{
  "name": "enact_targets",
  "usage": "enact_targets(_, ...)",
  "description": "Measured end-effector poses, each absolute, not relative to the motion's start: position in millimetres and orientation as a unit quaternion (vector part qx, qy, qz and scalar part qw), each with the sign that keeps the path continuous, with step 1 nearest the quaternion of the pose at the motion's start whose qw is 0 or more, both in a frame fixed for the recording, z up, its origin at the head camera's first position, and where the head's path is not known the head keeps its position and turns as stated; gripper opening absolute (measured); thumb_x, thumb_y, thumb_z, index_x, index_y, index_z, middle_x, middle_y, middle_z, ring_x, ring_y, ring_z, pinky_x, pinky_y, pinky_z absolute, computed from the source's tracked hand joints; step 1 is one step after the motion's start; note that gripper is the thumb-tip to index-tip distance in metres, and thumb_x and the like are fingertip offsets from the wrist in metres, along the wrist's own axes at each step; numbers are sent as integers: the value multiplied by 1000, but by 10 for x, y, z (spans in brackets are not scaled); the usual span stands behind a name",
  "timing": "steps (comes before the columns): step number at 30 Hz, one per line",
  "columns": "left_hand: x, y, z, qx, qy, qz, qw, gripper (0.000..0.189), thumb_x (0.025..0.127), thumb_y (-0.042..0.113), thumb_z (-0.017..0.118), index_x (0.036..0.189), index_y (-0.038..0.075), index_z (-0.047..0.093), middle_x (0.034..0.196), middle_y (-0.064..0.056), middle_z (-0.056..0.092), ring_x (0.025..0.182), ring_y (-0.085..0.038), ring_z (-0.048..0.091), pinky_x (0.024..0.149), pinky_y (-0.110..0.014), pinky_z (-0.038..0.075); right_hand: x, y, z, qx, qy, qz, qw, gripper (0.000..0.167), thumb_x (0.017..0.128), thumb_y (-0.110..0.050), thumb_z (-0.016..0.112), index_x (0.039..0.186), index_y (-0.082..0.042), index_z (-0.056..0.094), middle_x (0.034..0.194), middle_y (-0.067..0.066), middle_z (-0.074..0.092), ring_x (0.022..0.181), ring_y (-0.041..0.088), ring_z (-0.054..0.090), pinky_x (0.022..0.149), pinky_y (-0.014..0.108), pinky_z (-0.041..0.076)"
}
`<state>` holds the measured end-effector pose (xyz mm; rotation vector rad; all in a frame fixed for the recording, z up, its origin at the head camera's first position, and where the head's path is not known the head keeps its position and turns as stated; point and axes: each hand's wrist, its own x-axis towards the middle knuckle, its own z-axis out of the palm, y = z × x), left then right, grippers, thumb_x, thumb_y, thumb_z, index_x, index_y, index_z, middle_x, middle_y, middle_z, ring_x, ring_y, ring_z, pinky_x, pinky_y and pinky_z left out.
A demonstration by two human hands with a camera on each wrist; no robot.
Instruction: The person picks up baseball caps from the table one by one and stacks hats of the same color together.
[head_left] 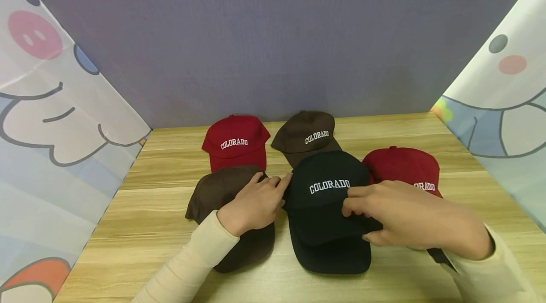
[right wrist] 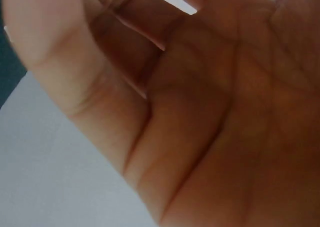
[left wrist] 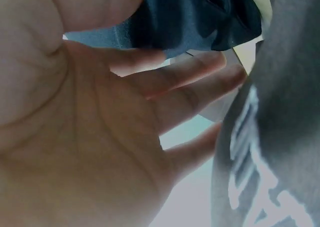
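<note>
A black cap [head_left: 328,175] with white COLORADO lettering sits over another black cap [head_left: 334,258], whose brim shows beneath it. My left hand [head_left: 256,201] reaches across a brown cap [head_left: 230,184] and holds the upper black cap's left edge between thumb and index finger. In the left wrist view the other fingers [left wrist: 185,94] stretch out beside a lettered cap [left wrist: 285,112]. My right hand [head_left: 392,210] pinches the right side of the upper cap's brim, thumb below and fingers above. Its palm [right wrist: 215,112] fills the right wrist view, which hides the grip.
At the back stand a red cap [head_left: 234,137] and a brown cap [head_left: 309,134]. Another red cap [head_left: 398,163] lies to the right, partly behind my right hand. The wooden table [head_left: 141,227] meets a grey back panel [head_left: 273,47], with cartoon-print sheets [head_left: 64,118] at the sides.
</note>
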<state>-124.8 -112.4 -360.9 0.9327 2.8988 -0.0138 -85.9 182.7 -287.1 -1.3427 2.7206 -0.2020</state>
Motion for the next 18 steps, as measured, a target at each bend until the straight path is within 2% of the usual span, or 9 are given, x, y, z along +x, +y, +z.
enact_targets(5, -1242, -1093, -3603, 310, 950, 28, 33, 63, 108, 41, 46, 160, 7, 33, 129, -9, 70, 123, -23, 65, 112, -47, 43, -862, 1790, -2922, -442, 892, -60, 71, 41, 72, -32, 92, 105, -31, 68, 101, -18, 62, 76, -2, 58, 66, 27, 53)
enact_targets(8, -1229, -1065, -3590, 298, 952, 54, 36, 75, 106, 56, 40, 163, 10, 23, 134, -11, 68, 123, -25, 66, 111, -47, 44, -858, 1769, -2934, -443, 892, -58, 75, 40, 72, -32, 92, 104, -30, 68, 100, -19, 61, 73, -2, 56, 66, 27, 53)
enact_targets(13, -1161, -1006, -3595, 285, 953, 89, 44, 101, 93, 80, 40, 166, 23, 0, 154, -13, 50, 130, -30, 61, 110, -47, 47, -851, 1749, -2944, -436, 894, -56, 85, 41, 71, -32, 93, 103, -31, 67, 99, -19, 58, 71, -1, 52, 65, 28, 52)
enact_targets(18, -1110, -948, -3624, 286, 949, 121, 58, 101, 92, 81, 43, 163, 35, -10, 166, -19, 30, 134, -37, 57, 102, -48, 53, -847, 1740, -2952, -422, 900, -45, 98, 45, 70, -34, 94, 105, -33, 66, 103, -18, 60, 77, 2, 56, 70, 34, 54)
